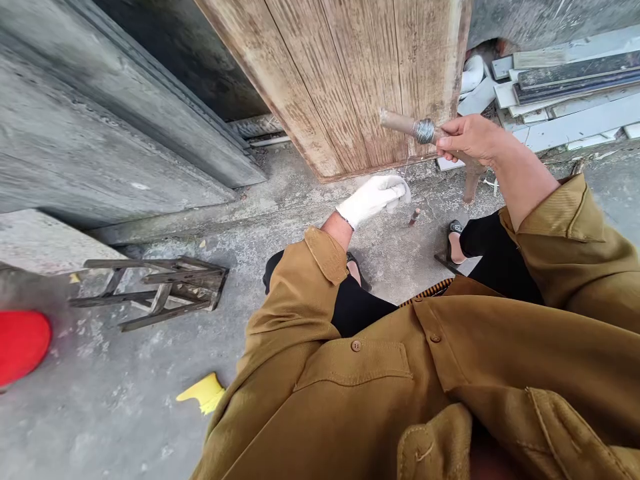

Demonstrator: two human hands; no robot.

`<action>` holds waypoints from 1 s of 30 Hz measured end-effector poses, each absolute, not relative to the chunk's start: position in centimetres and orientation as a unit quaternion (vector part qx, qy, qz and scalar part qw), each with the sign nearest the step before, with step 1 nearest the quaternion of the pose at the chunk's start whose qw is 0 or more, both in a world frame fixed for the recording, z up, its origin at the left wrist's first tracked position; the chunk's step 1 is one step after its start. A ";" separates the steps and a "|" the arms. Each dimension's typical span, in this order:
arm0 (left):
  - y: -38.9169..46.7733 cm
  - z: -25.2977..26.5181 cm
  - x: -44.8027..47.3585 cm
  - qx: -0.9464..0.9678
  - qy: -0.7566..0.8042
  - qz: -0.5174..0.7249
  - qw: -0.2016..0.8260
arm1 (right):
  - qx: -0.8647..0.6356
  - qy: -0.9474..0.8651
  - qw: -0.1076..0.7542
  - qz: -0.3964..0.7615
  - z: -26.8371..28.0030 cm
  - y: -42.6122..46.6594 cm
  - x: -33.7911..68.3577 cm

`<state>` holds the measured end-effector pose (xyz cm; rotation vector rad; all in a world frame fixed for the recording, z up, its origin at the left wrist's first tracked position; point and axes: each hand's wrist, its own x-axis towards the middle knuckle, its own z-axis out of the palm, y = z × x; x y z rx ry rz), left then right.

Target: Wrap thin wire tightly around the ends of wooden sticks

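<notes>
My right hand [473,140], bare, is wrapped round a wooden stick [397,121] held out level in front of the brown wooden panel. A coil of thin silvery wire [425,131] is wound about the stick, just beyond my fingertips. Below that hand a brown wooden piece [473,180] slants down; whether it belongs to the stick I cannot tell. My left hand [375,199] wears a white glove and is lower, its fingers pinched together. A faint strand of wire [407,163] rises from the gloved fingertips toward the coil. On the concrete beneath lies a short brown stub [414,217].
The planked wooden panel [345,80] leans ahead of me. Stacked boards [575,87] and a white pipe [471,75] are at the right. A wooden stool [160,287] lies on its side at the left, near a red round top [23,347] and a yellow scrap [204,393].
</notes>
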<state>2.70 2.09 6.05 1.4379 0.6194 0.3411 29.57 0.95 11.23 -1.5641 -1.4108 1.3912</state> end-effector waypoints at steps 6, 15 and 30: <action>2.0 5.4 2.8 0.668 0.251 0.132 0.688 | -0.680 -0.658 0.083 0.313 9.3 1.9 28.2; 2.0 4.6 2.6 0.742 0.282 0.076 0.603 | -0.486 -0.739 -0.291 0.365 8.9 1.0 26.5; 1.7 6.2 2.4 0.643 0.222 0.145 0.718 | -0.623 -0.559 0.283 0.468 13.2 0.7 30.3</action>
